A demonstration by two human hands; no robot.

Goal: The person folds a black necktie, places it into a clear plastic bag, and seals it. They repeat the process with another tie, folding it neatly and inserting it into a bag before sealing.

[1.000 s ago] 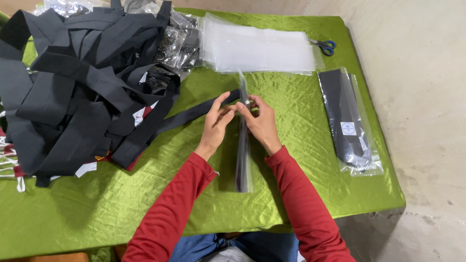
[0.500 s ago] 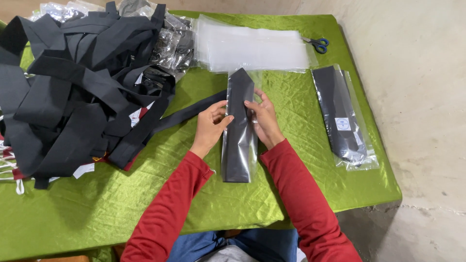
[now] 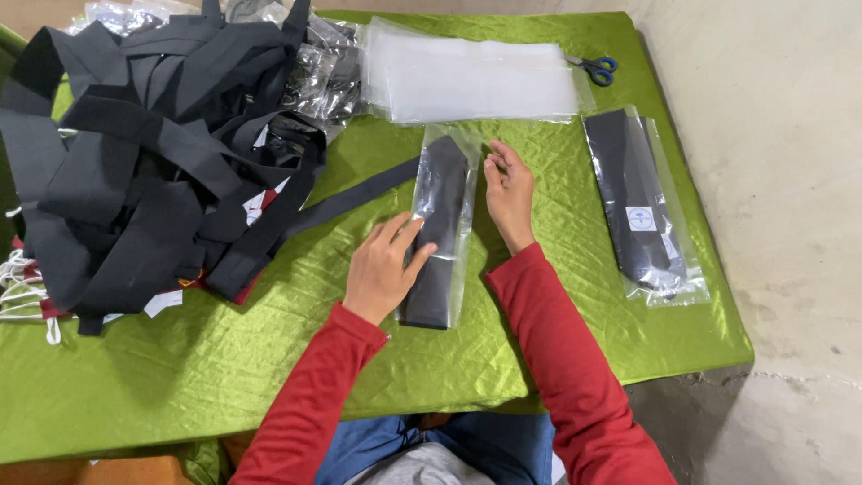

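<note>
A black necktie in a clear plastic sleeve [image 3: 440, 235] lies flat on the green cloth in front of me. My left hand [image 3: 382, 267] rests flat on the sleeve's left side, fingers spread over its middle. Just right of the sleeve's upper end, my right hand [image 3: 508, 193] is open with fingers together, holding nothing; I cannot tell if it touches the edge. Both arms wear red sleeves.
A big heap of loose black ties [image 3: 144, 162] fills the left of the green-covered table [image 3: 269, 377]. A stack of clear sleeves [image 3: 476, 81] lies at the back, blue-handled scissors [image 3: 594, 67] beside it. A packed tie [image 3: 639, 207] lies at the right edge.
The bagged tie, held up on edge between both hands a second ago, now lies flat. My left hand slid down onto its middle and my right hand came off to the right.
</note>
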